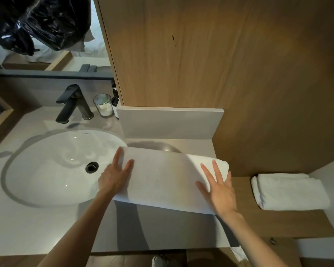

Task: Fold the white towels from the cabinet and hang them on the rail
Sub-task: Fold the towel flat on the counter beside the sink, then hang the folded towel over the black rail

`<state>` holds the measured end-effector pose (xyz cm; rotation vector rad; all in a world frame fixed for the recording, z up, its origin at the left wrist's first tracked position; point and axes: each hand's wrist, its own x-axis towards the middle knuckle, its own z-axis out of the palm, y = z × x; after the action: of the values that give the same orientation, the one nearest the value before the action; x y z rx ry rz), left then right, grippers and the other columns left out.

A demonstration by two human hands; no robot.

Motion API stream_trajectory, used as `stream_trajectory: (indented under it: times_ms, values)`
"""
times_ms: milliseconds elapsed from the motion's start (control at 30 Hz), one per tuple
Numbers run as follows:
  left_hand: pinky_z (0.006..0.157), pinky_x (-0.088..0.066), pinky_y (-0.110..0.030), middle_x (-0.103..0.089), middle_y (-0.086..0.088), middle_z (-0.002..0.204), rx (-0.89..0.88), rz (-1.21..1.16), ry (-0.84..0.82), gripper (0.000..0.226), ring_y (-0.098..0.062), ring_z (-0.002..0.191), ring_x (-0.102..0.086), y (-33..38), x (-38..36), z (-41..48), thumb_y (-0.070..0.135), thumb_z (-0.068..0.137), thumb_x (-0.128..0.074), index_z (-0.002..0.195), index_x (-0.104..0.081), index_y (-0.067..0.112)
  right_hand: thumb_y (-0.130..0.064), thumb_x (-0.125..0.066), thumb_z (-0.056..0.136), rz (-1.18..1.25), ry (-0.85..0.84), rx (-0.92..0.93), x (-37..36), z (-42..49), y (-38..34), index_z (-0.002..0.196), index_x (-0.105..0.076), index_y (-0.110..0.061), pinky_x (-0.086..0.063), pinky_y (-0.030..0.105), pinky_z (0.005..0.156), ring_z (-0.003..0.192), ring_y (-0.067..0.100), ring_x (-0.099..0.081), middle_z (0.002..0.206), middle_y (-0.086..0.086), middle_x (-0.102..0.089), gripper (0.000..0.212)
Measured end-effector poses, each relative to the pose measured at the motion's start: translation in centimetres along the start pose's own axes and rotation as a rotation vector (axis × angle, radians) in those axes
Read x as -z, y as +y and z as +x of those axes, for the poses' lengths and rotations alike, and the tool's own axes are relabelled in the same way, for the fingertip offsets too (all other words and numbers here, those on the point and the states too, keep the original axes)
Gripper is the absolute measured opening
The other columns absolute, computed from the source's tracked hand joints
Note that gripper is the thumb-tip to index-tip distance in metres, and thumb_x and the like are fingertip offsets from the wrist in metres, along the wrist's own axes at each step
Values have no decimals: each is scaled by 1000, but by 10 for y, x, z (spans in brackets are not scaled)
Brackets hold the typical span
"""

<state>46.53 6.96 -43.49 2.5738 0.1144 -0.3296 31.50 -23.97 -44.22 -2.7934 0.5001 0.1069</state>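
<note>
While both hands lie flat on it, white towel [166,178]: folded into a long band on the grey counter [46,228], between the sink basin [46,170] and the wooden shelf [278,222]
Left hand [114,178]: palm down on the towel's left end, fingers straight and slightly apart, gripping nothing
Right hand [220,189]: palm down on the right end, fingers straight and spread, just beside the layered fold edge
Towel edges: left end overlaps the basin's right rim; right end reaches the counter's right edge
Open room: bare counter lies in front of the near edge; a narrow shadowed strip separates the far edge from the backsplash [170,123]
Second folded towel [289,193]: on the shelf, apart from the first
Black faucet [69,105]: behind the basin, well apart from both hands
</note>
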Motion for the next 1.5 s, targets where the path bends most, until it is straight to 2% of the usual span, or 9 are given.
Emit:
stream_trajectory:
  times_ms: [167, 400, 533, 633, 800, 1000, 1200, 1300, 1500]
  values:
    - [92, -42, -47, -57, -10, 131, 37, -124, -1, 66, -37, 112, -57, 2, 1, -1, 72, 87, -35, 143, -4, 56, -71, -28, 89, 118, 63, -54, 1, 2, 2, 148, -13, -52, -40, 42, 105, 130, 32, -36, 161, -17, 3, 64]
    - [92, -39, -39, -59, -4, 128, 142, -443, -21, 73, -26, 108, -53, -6, 12, 8, 71, 79, -47, 136, -49, 26, -61, -36, 89, 373, 192, -100, -4, -5, 4, 143, -39, -42, -33, 37, 108, 127, 23, -31, 157, -21, -18, 58]
    - [85, -35, -32, -61, -6, 123, 187, -623, 71, 44, -21, 99, -50, 0, 22, 1, 46, 90, -58, 123, -63, 16, -60, -23, 92, 258, 88, -106, 3, -7, 1, 148, -29, -42, -23, 40, 114, 131, 28, -36, 160, -19, -11, 59]
    - [84, -36, -28, -58, -3, 113, 130, -749, 131, 43, -20, 100, -51, 11, 35, -19, 37, 90, -63, 126, -59, 14, -58, -16, 95, 57, -42, -125, 12, -7, 1, 152, -15, -42, -20, 52, 117, 143, 35, -19, 162, -15, -2, 58]
    - [75, -47, -20, -65, -1, 105, -116, -859, 223, 34, -14, 94, -62, 37, 68, -58, 28, 86, -70, 118, -61, 19, -45, -38, 101, 39, -157, -135, 42, -19, -14, 151, -21, -35, -1, 66, 114, 148, 34, 7, 163, -5, 0, 54]
    - [74, -41, -3, -64, 24, 102, -527, -775, 312, 29, 9, 93, -56, 77, 118, -129, 28, 81, -75, 106, -63, 38, -43, -45, 99, 303, 135, 83, 112, -73, -68, 150, -25, -35, 3, 63, 114, 149, 26, -3, 162, -6, -12, 55]
    - [86, -45, -21, -65, 22, 112, -991, -517, 357, 30, 1, 102, -56, 129, 176, -201, 34, 82, -72, 111, -65, 35, -50, -46, 97, 438, 383, 291, 201, -142, -114, 152, -23, -34, -15, 49, 119, 145, 14, -13, 158, -12, -22, 62]
    - [82, -42, -31, -67, 19, 106, -1210, -372, 432, 24, -6, 91, -55, 154, 200, -237, 36, 83, -69, 106, -68, 33, -48, -44, 98, 483, 394, 333, 245, -178, -124, 147, -32, -38, -20, 33, 108, 134, 4, -21, 146, -17, -37, 52]
    - [77, -31, -34, -66, 19, 106, -1543, -261, 496, 19, -6, 86, -52, 195, 232, -307, 41, 89, -61, 104, -68, 31, -40, -49, 96, 519, 418, 420, 311, -251, -118, 104, -53, -48, -51, 17, 79, 101, 3, -58, 103, -28, -59, 12]
